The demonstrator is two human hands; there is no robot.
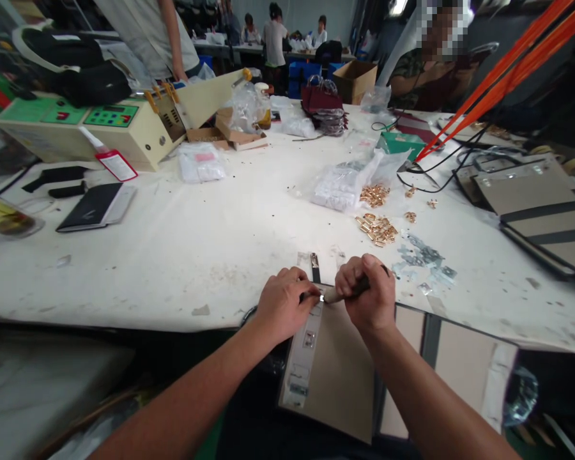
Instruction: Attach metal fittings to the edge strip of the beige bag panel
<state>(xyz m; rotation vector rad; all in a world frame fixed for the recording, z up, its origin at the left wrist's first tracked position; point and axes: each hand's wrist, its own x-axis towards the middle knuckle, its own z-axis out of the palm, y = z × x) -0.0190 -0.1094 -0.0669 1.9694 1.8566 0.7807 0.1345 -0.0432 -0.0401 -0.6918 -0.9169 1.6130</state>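
My left hand [283, 305] is closed in a pinch at the upper edge of a beige bag panel [345, 367]. A bit of dark material shows at its fingertips; what exactly they grip is hidden. My right hand [368, 291] is wrapped round a dark-handled hand tool [334, 294], whose tip meets a small shiny metal piece [322, 298] beside the left fingertips. Down the panel's left side runs a pale strip [301, 358] with metal plates in it. A black strap with a metal end [315, 265] juts past the panel onto the table.
Gold-coloured fittings [377, 230] and flat metal plates [424, 255] lie beyond my right hand. A plastic bag [338, 185] sits behind them. More bag panels [539, 191] are at the right, and a cream machine [81, 131] stands at the left. Other people are across the table [211, 243].
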